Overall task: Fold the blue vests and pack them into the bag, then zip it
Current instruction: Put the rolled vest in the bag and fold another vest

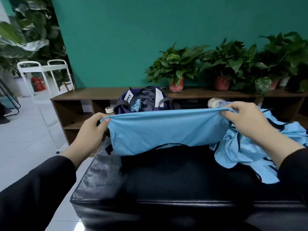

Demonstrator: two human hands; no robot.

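1. Left hand (93, 130): fingers curled, pinching the left end of a blue vest (163, 130) at its top fold.
2. Right hand (246, 120): fingers curled, gripping the right end of the same fold.
3. The vest hangs stretched between both hands, its lower edge over the black worktop (175, 189).
4. Unfolded blue vests (246, 152) lie heaped on the worktop's right side.
5. The navy bag (145, 99) stands open behind the held vest, with blue cloth showing inside.
6. Two bottles stand near the bag: one (109, 110) left, one (215, 102) right.
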